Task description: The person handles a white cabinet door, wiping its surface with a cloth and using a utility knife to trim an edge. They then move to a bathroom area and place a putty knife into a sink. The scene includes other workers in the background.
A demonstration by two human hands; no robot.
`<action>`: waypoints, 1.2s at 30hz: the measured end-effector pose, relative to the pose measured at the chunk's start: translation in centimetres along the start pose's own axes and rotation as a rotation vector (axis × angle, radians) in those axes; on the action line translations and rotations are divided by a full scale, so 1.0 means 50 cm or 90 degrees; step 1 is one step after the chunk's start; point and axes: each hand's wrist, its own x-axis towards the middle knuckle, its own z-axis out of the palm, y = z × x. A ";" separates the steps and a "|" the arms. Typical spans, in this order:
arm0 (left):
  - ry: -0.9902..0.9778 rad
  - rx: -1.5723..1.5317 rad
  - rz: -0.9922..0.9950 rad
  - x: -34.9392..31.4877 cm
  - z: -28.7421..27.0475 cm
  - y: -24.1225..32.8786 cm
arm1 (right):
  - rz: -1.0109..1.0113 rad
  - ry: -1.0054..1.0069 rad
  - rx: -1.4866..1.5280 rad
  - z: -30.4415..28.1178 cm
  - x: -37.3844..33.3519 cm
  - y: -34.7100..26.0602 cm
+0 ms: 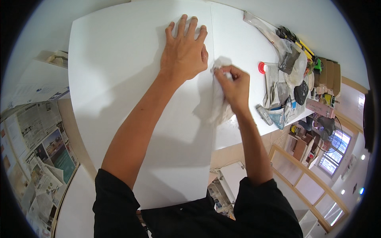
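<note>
My left hand (183, 51) lies flat, fingers spread, on a large white board (115, 79) near its right edge. Just to its right, my right hand (234, 87) is closed around a crumpled white cloth (220, 109), pressed against the seam (213, 47) where the board meets a second white panel (238, 39). Part of the cloth hangs below the fist. Both forearms come in from black sleeves at the lower edge.
A pile of tools and bags (287, 83) sits at the right end of the panel, with a red cap (261, 67) and scrapers among them. Newspapers (35, 150) cover the floor at left. A fan (327, 131) and wooden frames (305, 178) stand lower right.
</note>
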 end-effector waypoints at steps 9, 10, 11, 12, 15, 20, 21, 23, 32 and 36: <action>0.012 -0.010 0.016 0.014 0.009 0.026 | -0.058 0.053 -0.026 0.016 0.221 -0.031; -0.016 -0.023 0.012 0.010 0.006 0.030 | -0.080 0.061 -0.053 0.011 0.187 -0.016; -0.039 -0.031 0.006 0.016 -0.008 0.032 | -0.109 0.065 -0.078 0.007 0.154 -0.001; -0.063 -0.029 -0.006 0.013 -0.019 0.022 | -0.106 0.038 -0.104 0.005 0.091 0.016; -0.067 -0.011 -0.012 0.008 -0.027 0.016 | -0.001 0.010 0.012 -0.015 -0.100 0.041; -0.037 -0.009 0.009 0.009 -0.005 0.026 | -0.014 0.014 -0.063 -0.010 0.044 0.006; -0.033 -0.021 0.015 0.017 -0.007 0.037 | -0.053 0.026 -0.051 -0.016 0.106 -0.004; -0.032 -0.020 0.013 0.015 -0.009 0.039 | 0.028 0.008 0.069 0.001 0.169 -0.028; -0.013 -0.002 0.009 0.003 -0.005 0.020 | 0.051 -0.009 0.026 -0.015 -0.008 0.003; -0.010 -0.002 0.018 0.009 0.001 0.035 | 0.025 0.011 0.056 -0.012 0.105 -0.019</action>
